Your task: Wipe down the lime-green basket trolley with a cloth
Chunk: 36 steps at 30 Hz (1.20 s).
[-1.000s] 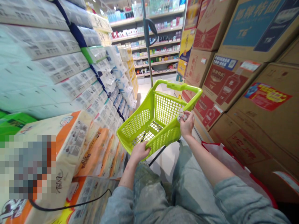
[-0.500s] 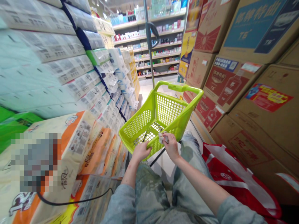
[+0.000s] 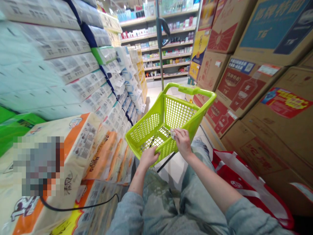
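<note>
A lime-green plastic shopping basket cart point(image 3: 182, 111) with slotted walls stands between my knees, its handle on the far side. My left hand point(image 3: 149, 157) grips the near rim, thumb over the edge. Against the same near rim, further right, my right hand point(image 3: 183, 141) is closed on a crumpled whitish wipe point(image 3: 173, 133); whether it is paper or cloth I cannot tell. Through the basket's open top its slotted floor point(image 3: 158, 136) shows.
Stacked tissue packs point(image 3: 80, 68) rise on the left, with a pixelated object and black cable point(image 3: 80, 209) on the nearest pack. Cardboard cartons point(image 3: 266, 130) line the right. A red bag point(image 3: 244, 182) lies by my right leg. A pole point(image 3: 160, 62) stands before stocked shelves point(image 3: 168, 49).
My right hand has moved slightly up and right along the near rim with the wipe. My left hand keeps its grip. The view has shifted a little.
</note>
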Motion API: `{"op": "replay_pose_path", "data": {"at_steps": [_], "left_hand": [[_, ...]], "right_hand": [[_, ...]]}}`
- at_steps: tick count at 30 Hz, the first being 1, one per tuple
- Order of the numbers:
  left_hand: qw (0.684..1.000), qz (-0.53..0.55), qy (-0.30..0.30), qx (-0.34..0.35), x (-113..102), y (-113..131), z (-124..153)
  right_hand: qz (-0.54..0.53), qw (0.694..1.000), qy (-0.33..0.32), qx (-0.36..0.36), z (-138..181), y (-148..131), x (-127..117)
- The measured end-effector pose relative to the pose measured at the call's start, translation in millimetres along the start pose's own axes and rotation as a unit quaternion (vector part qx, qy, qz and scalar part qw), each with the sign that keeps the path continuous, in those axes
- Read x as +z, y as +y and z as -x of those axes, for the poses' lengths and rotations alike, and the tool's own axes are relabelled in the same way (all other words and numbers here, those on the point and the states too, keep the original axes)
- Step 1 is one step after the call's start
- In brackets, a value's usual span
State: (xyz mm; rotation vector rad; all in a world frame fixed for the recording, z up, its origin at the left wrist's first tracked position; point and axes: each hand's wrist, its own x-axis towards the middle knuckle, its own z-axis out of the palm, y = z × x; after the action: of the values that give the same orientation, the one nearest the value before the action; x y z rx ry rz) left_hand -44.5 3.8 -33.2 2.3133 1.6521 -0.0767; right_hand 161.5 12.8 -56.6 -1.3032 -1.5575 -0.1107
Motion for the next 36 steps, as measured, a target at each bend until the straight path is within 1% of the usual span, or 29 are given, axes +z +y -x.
{"op": "replay_pose_path", "data": {"at_steps": [4,7,9,11,13,16,18,21,24,28,32,34,36], "left_hand": [[1.0,0.01,0.014,-0.009,2.5,-0.5,0.6],[0.999,0.022,0.026,-0.012,4.6,-0.8,2.0],[0.998,0.04,0.037,-0.022,5.3,-0.1,3.3],[0.995,0.071,0.052,-0.037,5.0,1.1,4.6],[0.991,0.106,0.068,-0.044,3.3,1.9,5.8],[0.986,0.143,0.074,-0.031,-2.2,-0.5,9.1],[0.99,0.121,0.071,-0.007,-6.2,-5.4,12.9],[0.998,0.009,0.059,0.01,-8.3,-15.4,19.2],[0.997,-0.065,0.047,-0.006,-4.5,-23.2,22.6],[0.995,-0.089,0.051,-0.019,1.2,-25.4,21.9],[0.993,-0.098,0.065,-0.008,3.9,-25.5,21.4],[0.992,-0.1,0.073,0.0,5.5,-26.9,21.5],[0.992,-0.1,0.08,0.007,7.2,-28.7,21.2]], "right_hand": [[-0.044,0.998,-0.037,-0.034,30.5,-35.2,16.8],[-0.056,0.994,-0.066,-0.071,39.0,-46.0,21.8],[-0.053,0.988,-0.098,-0.105,36.3,-41.5,18.9],[-0.045,0.983,-0.124,-0.13,27.8,-29.6,11.2],[-0.027,0.984,-0.125,-0.125,15.4,-14.1,0.5],[-0.002,0.99,-0.106,-0.089,-3.8,7.1,-15.0],[0.005,0.991,-0.109,-0.08,-12.8,15.8,-21.3],[0.017,0.993,-0.099,-0.067,-17.2,18.0,-21.3],[0.024,0.995,-0.078,-0.052,-10.1,6.0,-11.0],[-0.011,0.99,-0.109,-0.091,14.8,-30.5,11.8],[-0.038,0.984,-0.126,-0.117,42.5,-65.9,32.5],[-0.044,0.98,-0.137,-0.141,49.3,-72.1,37.1],[-0.044,0.973,-0.149,-0.169,49.9,-69.1,36.8]]}}
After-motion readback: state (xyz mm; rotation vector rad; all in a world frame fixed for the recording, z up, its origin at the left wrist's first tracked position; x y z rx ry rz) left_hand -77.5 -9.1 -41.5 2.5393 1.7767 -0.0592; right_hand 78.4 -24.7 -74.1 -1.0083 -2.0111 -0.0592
